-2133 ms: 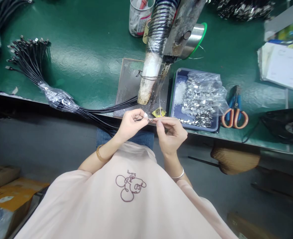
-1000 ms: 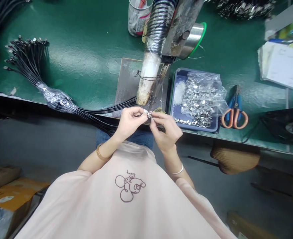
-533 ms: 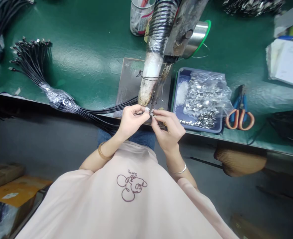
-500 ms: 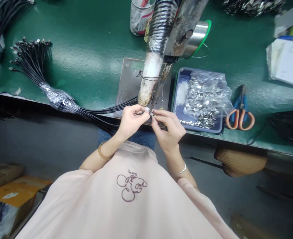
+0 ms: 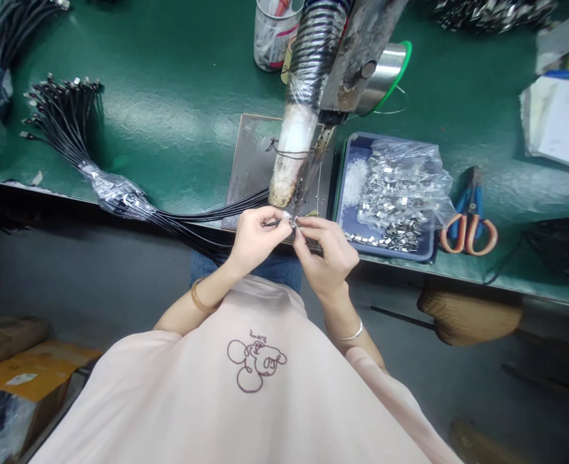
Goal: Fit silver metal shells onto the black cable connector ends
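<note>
My left hand (image 5: 256, 237) is closed in a pinch on the end of a black cable, at the table's front edge. Opposite it, my right hand (image 5: 328, 250) pinches a tiny metal connector, and the fingertips of both hands almost meet. Just above them ends the soldering tool's white, scorched sleeve (image 5: 294, 132), fixed below a stand. A bundle of black cables (image 5: 187, 222), wrapped in clear film, runs from the left to my left hand. Under the tool lies a grey plate (image 5: 252, 151). Fingers hide most of the joint between cable and connector.
A blue tray (image 5: 426, 248) with small metal connectors (image 5: 400, 187) in a plastic bag stands right of the plate. Beside it lie orange-and-blue pliers (image 5: 468, 216). A solder wire spool (image 5: 383, 77) and a clear cup (image 5: 272, 38) stand behind. Papers (image 5: 567, 122) lie far right.
The whole view has shifted very slightly. Both hands stay together below the tool, with my right hand's fingers moved a little; the hold looks the same.
</note>
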### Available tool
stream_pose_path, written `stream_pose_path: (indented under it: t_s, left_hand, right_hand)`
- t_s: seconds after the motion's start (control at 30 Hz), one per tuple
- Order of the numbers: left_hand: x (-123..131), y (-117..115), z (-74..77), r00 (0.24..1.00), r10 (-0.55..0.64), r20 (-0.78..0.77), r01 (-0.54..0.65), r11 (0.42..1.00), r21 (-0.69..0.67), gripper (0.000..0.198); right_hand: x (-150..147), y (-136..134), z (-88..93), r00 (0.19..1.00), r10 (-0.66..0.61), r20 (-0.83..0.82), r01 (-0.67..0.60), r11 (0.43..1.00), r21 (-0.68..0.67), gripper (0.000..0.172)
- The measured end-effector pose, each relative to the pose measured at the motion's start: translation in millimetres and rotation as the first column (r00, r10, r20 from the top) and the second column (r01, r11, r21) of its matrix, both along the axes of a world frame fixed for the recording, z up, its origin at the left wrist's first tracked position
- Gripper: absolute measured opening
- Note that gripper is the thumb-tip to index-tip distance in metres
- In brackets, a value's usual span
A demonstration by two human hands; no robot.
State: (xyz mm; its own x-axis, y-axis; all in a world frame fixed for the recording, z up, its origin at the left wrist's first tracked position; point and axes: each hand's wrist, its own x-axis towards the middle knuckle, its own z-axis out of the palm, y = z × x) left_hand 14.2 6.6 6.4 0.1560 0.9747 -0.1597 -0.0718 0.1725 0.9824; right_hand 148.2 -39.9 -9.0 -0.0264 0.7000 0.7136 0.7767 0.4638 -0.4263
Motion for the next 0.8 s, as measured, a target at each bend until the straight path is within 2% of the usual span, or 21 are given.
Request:
stream_pose_path:
  t_s: [0.3,0.63,0.8]
  left_hand:
    - [0.4,-4.8,2.4,0.999,-0.007,-0.042,0.011,0.996,0.088,0.008]
    - [-3.5,-1.8,-3.0,0.998,-0.044,-0.047,0.044,0.999,-0.016,0.007]
    - [-4.5,-5.0,-5.2,0.997,-0.074,-0.031,0.075,0.997,0.016,0.01]
  right_hand:
    - [-1.8,0.5,2.0,1.0,-0.01,-0.017,0.011,1.0,0.02,0.019]
    - [1.3,-2.6,-2.0,0.999,0.031,0.035,-0.031,1.0,0.001,0.016]
    - [1.8,-2.9,0.6,1.0,0.024,-0.019,-0.025,1.0,-0.018,0.014]
